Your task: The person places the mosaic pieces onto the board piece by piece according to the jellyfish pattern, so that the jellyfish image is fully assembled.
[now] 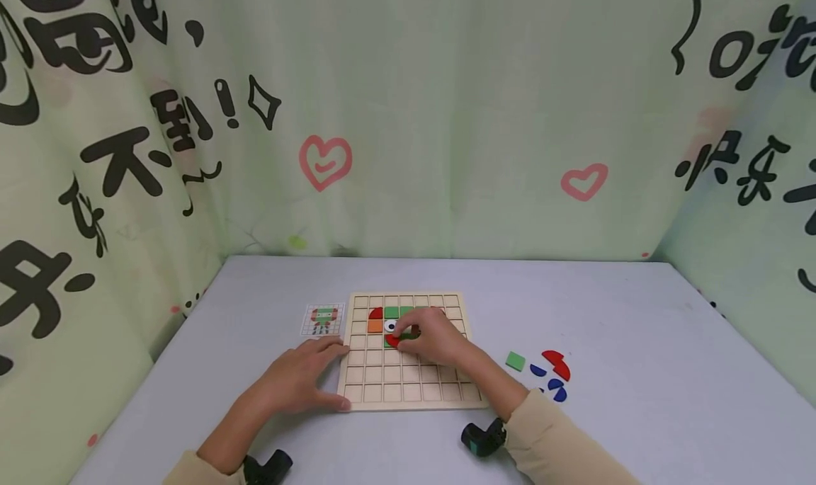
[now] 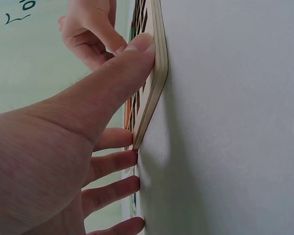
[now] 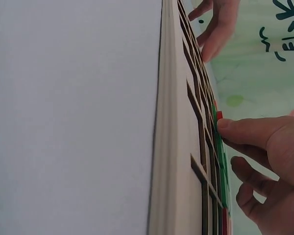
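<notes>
A wooden grid board [image 1: 408,393] lies on the table with colored pieces in several upper cells: a red curved piece [image 1: 375,314], green squares [image 1: 391,312], an orange square [image 1: 375,326] and an eye piece [image 1: 390,326]. Over the middle of it, my right hand [image 1: 436,335] pinches a red curved piece [image 1: 392,340] between thumb and finger, against a green piece [image 3: 215,113]. My left hand [image 1: 299,375] rests at the board's left side, fingers spread, with the thumb [image 2: 143,45] touching the near corner. Pieces under the right hand are partly hidden.
A small pattern card [image 1: 323,320] with a red and green figure lies left of the board. To the right are a loose green square [image 1: 516,361], red curved pieces [image 1: 557,363] and several blue curved pieces [image 1: 555,384]. Printed curtains [image 1: 446,117] surround the table.
</notes>
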Available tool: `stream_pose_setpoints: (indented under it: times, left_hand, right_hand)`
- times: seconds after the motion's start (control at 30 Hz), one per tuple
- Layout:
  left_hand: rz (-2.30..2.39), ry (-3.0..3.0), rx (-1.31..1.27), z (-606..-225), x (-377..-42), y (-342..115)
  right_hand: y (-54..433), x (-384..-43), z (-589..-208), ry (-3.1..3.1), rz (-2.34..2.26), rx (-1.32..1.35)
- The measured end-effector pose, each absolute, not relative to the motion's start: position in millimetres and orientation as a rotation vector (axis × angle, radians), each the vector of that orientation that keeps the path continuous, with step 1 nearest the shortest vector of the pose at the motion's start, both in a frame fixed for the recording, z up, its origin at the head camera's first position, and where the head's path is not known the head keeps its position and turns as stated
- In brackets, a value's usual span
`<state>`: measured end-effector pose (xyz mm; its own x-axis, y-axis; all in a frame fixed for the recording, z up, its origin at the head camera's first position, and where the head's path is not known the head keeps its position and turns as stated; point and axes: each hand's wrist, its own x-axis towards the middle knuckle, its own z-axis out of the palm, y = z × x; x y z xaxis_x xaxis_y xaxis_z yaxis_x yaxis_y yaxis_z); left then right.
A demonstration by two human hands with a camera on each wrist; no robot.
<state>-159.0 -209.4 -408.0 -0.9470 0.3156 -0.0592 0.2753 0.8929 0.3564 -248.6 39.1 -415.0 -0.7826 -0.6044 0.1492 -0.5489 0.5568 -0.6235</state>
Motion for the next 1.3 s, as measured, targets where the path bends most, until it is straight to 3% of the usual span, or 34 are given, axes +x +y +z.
stream_pose_setpoints:
  times: [1.3]
  left_hand:
    - [0.54,2.957,0.496,-408,-159,-211]
  right_hand:
    - [8,-249,-414,2.713,-0.981,-1.013]
